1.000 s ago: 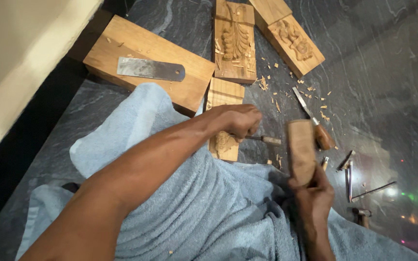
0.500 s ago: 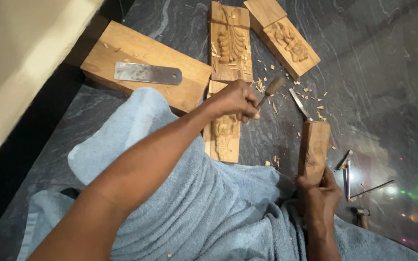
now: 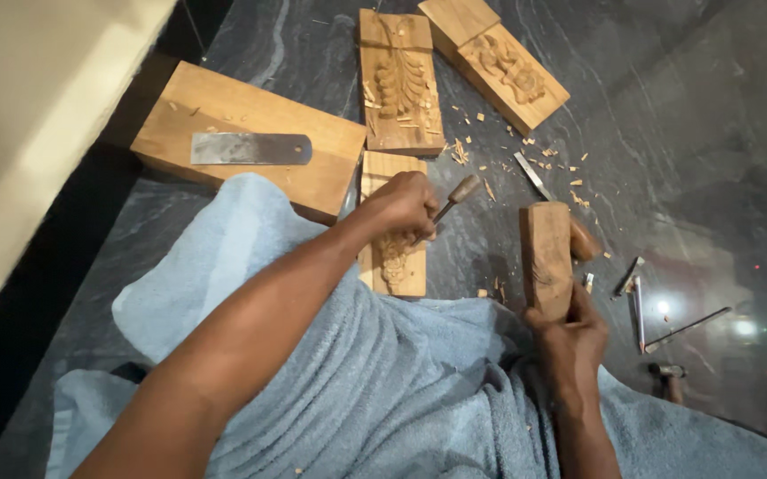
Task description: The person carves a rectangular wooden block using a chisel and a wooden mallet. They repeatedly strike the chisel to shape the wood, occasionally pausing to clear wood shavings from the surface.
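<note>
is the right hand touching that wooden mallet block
Touching. The head view shows the right hand wrapped around the lower end of the wooden mallet block, fingers on its surface.

Dark stone floor [image 3: 720,115]. Far edge: two carved wood blocks [image 3: 399,82] side by side. Left: big plain block [image 3: 250,133] with flat metal blade [image 3: 249,148] on top. Middle: small carved panel [image 3: 394,226], wood chips [image 3: 525,164]. Right: loose metal tools [image 3: 636,297]. Near edge: blue towel [image 3: 383,381].

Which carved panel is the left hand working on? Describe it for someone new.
Start at the big plain wooden block bearing a flat metal blade. Right of it, the small carved panel lies nearest the blue cloth, under the left hand and chisel.
</note>
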